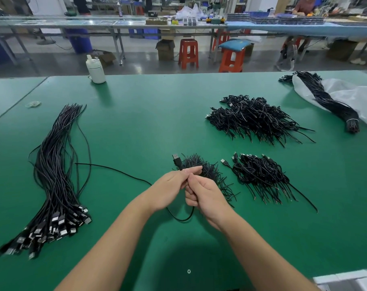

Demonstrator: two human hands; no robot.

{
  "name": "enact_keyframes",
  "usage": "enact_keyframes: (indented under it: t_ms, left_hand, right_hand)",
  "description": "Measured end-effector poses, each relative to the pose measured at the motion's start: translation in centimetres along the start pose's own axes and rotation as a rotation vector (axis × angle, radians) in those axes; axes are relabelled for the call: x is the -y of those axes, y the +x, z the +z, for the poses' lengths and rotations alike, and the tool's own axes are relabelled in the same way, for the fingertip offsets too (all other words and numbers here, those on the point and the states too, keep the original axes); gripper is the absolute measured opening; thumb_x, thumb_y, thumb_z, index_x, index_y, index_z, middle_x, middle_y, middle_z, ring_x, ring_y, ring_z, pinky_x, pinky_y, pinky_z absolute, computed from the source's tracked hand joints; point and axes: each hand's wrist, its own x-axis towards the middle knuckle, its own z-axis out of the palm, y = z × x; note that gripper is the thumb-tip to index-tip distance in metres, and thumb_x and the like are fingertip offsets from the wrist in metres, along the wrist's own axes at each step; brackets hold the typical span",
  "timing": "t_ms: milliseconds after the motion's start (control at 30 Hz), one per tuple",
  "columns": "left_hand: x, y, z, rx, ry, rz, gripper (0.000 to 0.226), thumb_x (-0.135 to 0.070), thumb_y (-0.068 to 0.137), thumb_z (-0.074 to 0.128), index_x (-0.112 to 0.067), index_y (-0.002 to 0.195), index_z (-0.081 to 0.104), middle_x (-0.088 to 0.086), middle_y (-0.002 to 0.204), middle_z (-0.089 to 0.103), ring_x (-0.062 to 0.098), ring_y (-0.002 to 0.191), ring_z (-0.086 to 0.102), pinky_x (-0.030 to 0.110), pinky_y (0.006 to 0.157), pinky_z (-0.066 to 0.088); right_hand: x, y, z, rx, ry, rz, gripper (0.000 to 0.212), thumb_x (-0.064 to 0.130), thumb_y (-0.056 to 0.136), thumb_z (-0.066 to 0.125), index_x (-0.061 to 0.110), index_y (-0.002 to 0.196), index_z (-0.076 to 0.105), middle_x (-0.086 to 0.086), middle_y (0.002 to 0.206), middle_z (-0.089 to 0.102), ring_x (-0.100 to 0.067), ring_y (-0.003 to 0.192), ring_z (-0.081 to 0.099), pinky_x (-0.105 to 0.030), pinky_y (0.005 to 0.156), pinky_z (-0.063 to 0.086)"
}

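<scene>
In the head view, one USB cable [176,161] is held just above the green table [136,114]. It is pinched below its plug by the left hand [170,185], and its hanging loop is gripped in the curled fingers of the right hand [205,196], apparently so it can be folded short. Its tail is left trailing toward the straight bundle [58,164], while the coiled pile [260,175] is kept near on the right, probably for easy setting down.

Green table [146,122]; stools [188,53]; perhaps concrete floor [136,64]
</scene>
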Motion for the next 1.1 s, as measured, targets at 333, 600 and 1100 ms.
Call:
enact_keyframes:
  t_ms: [333, 600, 1100]
  left_hand:
    - [1.0, 0.0, -0.2, -0.089, 0.015, 0.058, 0.042, -0.039, 0.101, 0.029, -0.035, 0.122, 0.065, -0.011, 0.06, 0.059, 0.004, 0.065, 0.056, 0.016, 0.073, 0.044]
    - [-2.1, 0.9, -1.4, -0.437, -0.81, 0.202, 0.061, -0.029, 0.105, 0.02, -0.004, 0.09, 0.073, 0.016, 0.084, 0.075, 0.026, 0.089, 0.074, 0.03, 0.073, 0.059]
    - [1.7, -2.5, -3.1, 0.25, 0.082, -0.396, 0.049, -0.031, 0.108, 0.03, 0.003, 0.112, 0.065, 0.02, 0.106, 0.073, 0.03, 0.094, 0.073, 0.036, 0.078, 0.06]
  right_hand:
    - [-0.1, 0.3, 0.6, 0.022, 0.078, 0.067, 0.045, 0.022, 0.107, 0.037, 0.009, 0.068, 0.055, -0.002, 0.063, 0.042, -0.01, 0.053, 0.032, -0.022, 0.048, 0.022]
    - [-1.2, 0.5, 1.1, 0.141, 0.098, 0.174, 0.038, 0.032, 0.102, 0.042, 0.014, 0.068, 0.041, 0.001, 0.063, 0.034, -0.012, 0.057, 0.026, -0.026, 0.055, 0.021]
    - [-0.4, 1.7, -0.9, 0.156, 0.203, 0.324, 0.036, 0.034, 0.097, 0.047, 0.017, 0.065, 0.044, 0.002, 0.062, 0.031, -0.012, 0.056, 0.024, -0.028, 0.056, 0.017]
